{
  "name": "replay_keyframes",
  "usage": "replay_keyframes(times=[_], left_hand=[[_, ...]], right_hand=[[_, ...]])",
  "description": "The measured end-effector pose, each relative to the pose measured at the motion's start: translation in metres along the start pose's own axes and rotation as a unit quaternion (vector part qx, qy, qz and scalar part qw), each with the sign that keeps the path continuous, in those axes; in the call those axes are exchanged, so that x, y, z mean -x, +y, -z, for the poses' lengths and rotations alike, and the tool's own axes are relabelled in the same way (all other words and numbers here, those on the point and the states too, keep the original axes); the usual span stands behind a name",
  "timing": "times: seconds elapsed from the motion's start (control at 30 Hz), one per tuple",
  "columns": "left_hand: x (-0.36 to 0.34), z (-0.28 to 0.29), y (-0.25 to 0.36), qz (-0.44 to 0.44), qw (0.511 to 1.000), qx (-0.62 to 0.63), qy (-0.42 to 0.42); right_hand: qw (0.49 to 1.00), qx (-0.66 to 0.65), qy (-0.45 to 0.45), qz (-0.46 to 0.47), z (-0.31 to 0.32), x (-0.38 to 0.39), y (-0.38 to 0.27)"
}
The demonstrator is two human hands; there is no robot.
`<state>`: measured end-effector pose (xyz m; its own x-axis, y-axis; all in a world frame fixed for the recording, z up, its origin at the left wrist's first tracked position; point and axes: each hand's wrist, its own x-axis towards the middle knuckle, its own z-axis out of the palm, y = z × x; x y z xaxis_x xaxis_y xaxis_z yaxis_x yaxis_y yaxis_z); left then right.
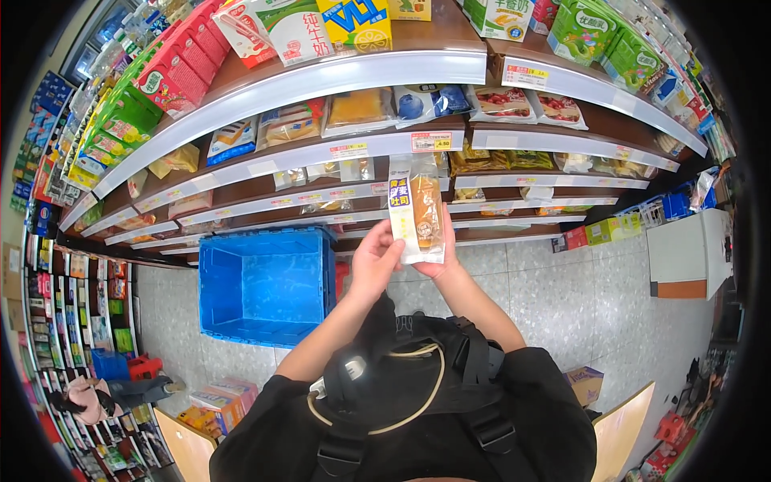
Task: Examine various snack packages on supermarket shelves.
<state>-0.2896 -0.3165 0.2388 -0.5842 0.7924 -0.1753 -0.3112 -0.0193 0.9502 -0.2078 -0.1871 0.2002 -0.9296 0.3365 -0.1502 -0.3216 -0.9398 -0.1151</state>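
Both my hands hold a long wrapped bread loaf (424,210) upright in front of the shelves; its wrapper is clear and white with a purple-blue label. My left hand (381,251) grips the lower left side, thumb on the front. My right hand (440,255) holds the right side from behind, its fingers mostly hidden by the pack. Behind the loaf, a curved shelf unit (305,149) carries bagged breads and snacks, with drink cartons (293,32) on the top level.
An open blue plastic crate (266,288) stands on the tiled floor at left, below the shelves. A person (140,390) is at the lower left by other stocked racks. A white cabinet (685,250) is at right; boxes and wooden panels (622,434) lie behind me.
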Motion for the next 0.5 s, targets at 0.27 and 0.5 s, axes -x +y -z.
replay_keyframes(times=[0.27,0.5], left_hand=[[0.022,-0.019,0.058,-0.254,0.919,-0.299,-0.046],[0.021,-0.029,0.066,-0.204,0.896,-0.369,-0.139]], right_hand=[[0.997,0.076,-0.028,0.010,0.026,0.001,-0.011],[0.986,0.155,-0.059,-0.006,0.025,0.005,-0.012]])
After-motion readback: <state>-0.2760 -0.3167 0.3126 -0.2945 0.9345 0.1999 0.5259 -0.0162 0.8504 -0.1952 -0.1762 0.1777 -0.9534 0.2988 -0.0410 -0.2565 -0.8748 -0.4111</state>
